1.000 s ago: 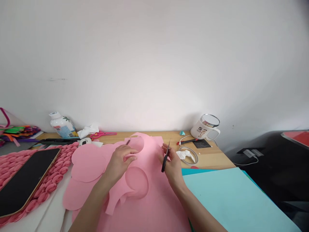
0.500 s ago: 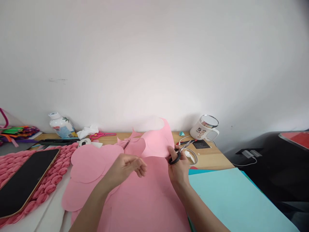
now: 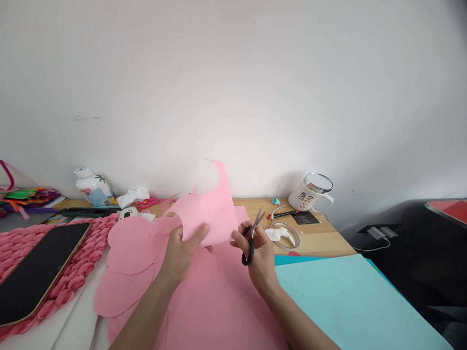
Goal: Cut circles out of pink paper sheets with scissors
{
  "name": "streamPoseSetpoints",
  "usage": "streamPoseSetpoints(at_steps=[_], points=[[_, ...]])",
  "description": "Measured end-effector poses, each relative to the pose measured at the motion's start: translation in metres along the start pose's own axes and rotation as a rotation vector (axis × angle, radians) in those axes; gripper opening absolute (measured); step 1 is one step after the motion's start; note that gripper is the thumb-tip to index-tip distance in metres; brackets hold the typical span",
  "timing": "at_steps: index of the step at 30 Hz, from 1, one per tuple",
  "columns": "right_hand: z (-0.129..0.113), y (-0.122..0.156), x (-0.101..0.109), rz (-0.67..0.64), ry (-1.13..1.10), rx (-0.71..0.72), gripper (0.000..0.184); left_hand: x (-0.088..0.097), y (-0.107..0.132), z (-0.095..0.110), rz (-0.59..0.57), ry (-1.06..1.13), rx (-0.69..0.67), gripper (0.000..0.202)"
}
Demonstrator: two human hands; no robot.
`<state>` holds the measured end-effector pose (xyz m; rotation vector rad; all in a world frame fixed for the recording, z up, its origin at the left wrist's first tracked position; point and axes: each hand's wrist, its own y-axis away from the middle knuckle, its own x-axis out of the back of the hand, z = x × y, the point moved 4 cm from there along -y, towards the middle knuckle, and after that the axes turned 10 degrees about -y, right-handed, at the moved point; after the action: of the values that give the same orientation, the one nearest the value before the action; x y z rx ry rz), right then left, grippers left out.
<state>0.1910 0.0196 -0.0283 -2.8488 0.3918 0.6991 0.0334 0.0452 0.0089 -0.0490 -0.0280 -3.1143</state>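
A pink paper sheet (image 3: 213, 214) with curved cut-outs along its upper left edge is held up in front of me. My left hand (image 3: 184, 250) pinches its lower left part, thumb on the near face. My right hand (image 3: 260, 255) has the black-handled scissors (image 3: 249, 250) hooked on its fingers, blades pointing up and slightly apart. The right thumb and fingertips also touch the sheet's lower right corner. Below both hands lies larger pink paper (image 3: 226, 301). Overlapping rounded pink paper pieces (image 3: 127, 262) are piled to the left of it.
Light blue paper (image 3: 350, 291) lies at the right. Behind it are a white mug (image 3: 306, 197), a cable (image 3: 297, 238) and a crumpled tissue (image 3: 282, 236). At the left, a phone (image 3: 40, 272) rests on a pink braided mat (image 3: 83, 260). A white bottle (image 3: 95, 187) and pink scissors (image 3: 149, 202) stand near the wall.
My left hand has gone from free, with curled fingers, to gripping the pink sheet. The sheet has shifted left and upright. My right hand has moved left with the scissors, their blades now pointing more upward.
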Motion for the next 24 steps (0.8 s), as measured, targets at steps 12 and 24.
streamPoseSetpoints(at_steps=[12,24], points=[[0.01,0.017,-0.025,-0.532,0.148,-0.206,0.028,0.005,-0.004,-0.006,0.092,0.333,-0.022,0.023],[0.002,0.013,-0.022,-0.466,0.049,-0.175,0.026,-0.003,-0.003,-0.011,-0.083,0.064,-0.028,0.018]])
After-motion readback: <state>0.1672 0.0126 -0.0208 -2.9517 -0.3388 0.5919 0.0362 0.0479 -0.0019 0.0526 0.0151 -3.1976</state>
